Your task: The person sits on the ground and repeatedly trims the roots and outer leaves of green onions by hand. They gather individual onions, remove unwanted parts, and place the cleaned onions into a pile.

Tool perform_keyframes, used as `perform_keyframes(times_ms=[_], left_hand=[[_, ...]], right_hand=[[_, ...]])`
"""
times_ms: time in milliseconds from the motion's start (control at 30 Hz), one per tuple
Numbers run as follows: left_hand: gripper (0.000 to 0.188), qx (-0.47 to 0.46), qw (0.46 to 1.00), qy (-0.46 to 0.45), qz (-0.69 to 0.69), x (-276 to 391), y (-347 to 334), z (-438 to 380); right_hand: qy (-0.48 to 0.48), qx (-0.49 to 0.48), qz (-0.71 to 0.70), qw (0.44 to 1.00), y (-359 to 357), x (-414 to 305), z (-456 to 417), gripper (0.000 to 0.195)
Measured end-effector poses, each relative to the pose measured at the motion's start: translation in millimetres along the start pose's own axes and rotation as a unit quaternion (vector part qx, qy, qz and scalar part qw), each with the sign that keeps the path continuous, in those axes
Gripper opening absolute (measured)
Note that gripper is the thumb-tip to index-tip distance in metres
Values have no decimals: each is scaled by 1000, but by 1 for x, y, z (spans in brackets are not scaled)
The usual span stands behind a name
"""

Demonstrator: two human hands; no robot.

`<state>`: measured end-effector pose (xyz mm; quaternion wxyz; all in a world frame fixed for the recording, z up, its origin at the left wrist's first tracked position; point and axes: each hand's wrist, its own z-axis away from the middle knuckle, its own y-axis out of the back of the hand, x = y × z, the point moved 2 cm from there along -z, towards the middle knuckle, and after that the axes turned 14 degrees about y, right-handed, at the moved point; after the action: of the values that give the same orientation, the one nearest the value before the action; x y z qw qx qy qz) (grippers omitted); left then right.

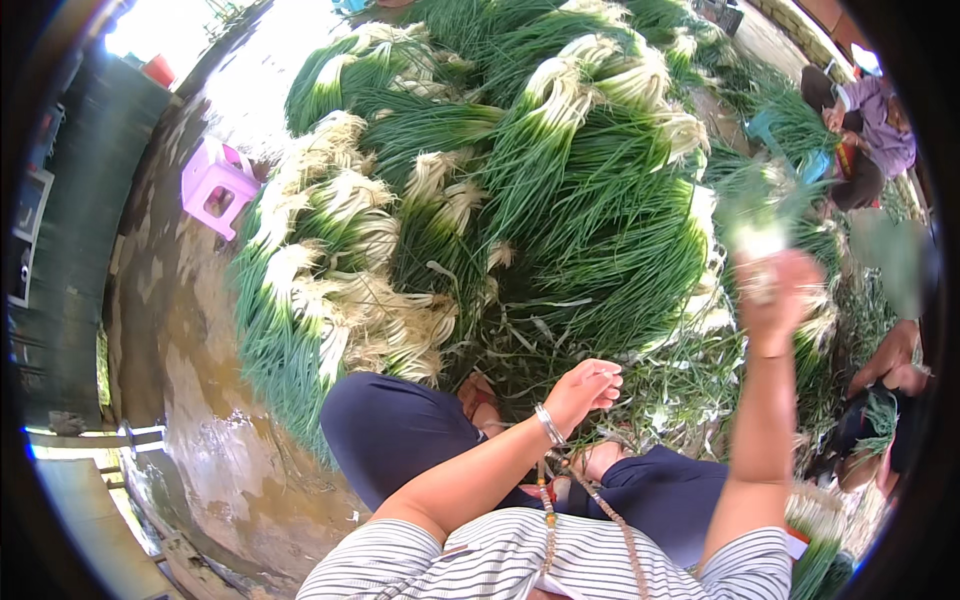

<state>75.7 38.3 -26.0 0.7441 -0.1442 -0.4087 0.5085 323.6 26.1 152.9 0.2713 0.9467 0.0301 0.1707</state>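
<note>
My right hand [787, 292], blurred by motion, is out to the right with a bunch of green onions [761, 232] in its grip. The roots are near my fingers and the green leaves point away from me. Above my lap is my left hand [581, 394], its fingers loosely curled and nothing visible in them. A metal bracelet [550, 425] circles that wrist. Before me lies a large heap of bundled green onions [600, 195], with white stems and pale roots. Loose leaf trimmings [660, 397] cover the ground between my feet and the heap.
A pink plastic stool [217, 187] stands left of the heap on wet concrete floor [180, 322]. At the upper right a person in purple [874, 120] sits handling green onions. Part of another person [889, 367] shows at the right edge. More green onions [817, 532] lie beside my right elbow.
</note>
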Motion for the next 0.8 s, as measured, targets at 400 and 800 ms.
perform_keyframes(times_ms=[400,800], left_hand=[[64,-134,962,159,176,-19,20,-7],[26,-24,984,138,110,-16,12,3]], right_hand=[[-95,-224,-358,901,-10,-188,81,43],[-624,-191,-382,654,-24,-162,164,36]])
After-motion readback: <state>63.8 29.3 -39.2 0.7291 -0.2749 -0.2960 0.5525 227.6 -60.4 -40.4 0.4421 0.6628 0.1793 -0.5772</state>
